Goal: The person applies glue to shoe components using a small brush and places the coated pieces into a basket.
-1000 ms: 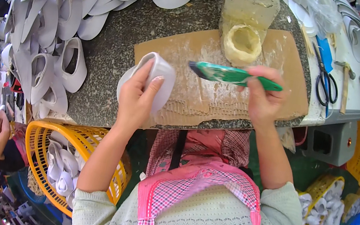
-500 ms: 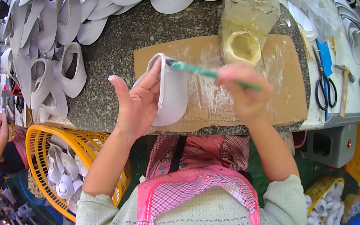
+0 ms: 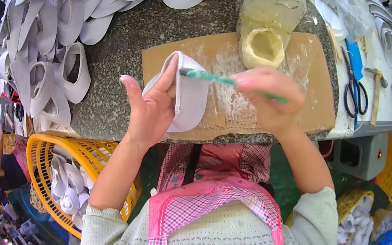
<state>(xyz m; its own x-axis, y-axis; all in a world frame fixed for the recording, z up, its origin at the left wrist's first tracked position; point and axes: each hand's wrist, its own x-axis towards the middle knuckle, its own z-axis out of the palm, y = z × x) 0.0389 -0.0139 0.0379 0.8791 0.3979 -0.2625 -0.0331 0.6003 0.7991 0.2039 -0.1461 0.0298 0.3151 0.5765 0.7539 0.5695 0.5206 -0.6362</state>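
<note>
Over smeared cardboard, green brush; speckled worktop, yellow basket, co-worker leftward

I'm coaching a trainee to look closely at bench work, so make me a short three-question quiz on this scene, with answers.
1. Which hand grips the green brush?
(a) left (b) right (c) both

2. True or false: the black-handled scissors lie on top of the brown cardboard.

3. How do the fingers and thumb of the left hand stand to the white curved piece?

Key:
1. b: the right hand grips it.
2. False: they lie to the right of the cardboard.
3. The fingers reach into the piece's opening; the thumb is spread apart from it.
</note>
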